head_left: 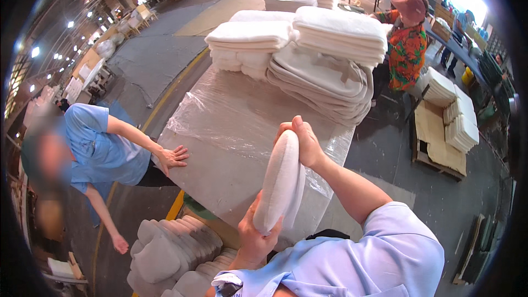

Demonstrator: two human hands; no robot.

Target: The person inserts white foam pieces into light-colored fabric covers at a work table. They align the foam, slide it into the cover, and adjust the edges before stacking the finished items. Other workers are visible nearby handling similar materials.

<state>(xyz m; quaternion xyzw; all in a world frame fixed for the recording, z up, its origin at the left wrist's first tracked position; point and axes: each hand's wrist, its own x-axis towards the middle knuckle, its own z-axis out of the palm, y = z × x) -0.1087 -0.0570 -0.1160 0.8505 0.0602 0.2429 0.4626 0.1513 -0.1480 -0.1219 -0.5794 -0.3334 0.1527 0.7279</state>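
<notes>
Over the near part of the table I hold a thick white fabric-covered cushion (278, 181), turned edge-on. My right hand (305, 143) grips its far end, thumb on top. Lower down, my left hand (256, 239) is closed around the near end, fingers on one side and thumb on the other. Beneath the cushion is the grey tabletop (206, 159), partly covered in clear plastic film (214, 110). Beyond it lie a pile of beige-white curved pads (324, 85) and stacks of white cushions (341, 30).
A co-worker in light blue (113, 137) stands left, one hand (173, 158) flat on the table. Grey-white cushions (170, 253) are packed below the table's near left edge. Another person in a floral top (407, 55) stands far right, by a pallet (440, 143) with stacked white pads (462, 126).
</notes>
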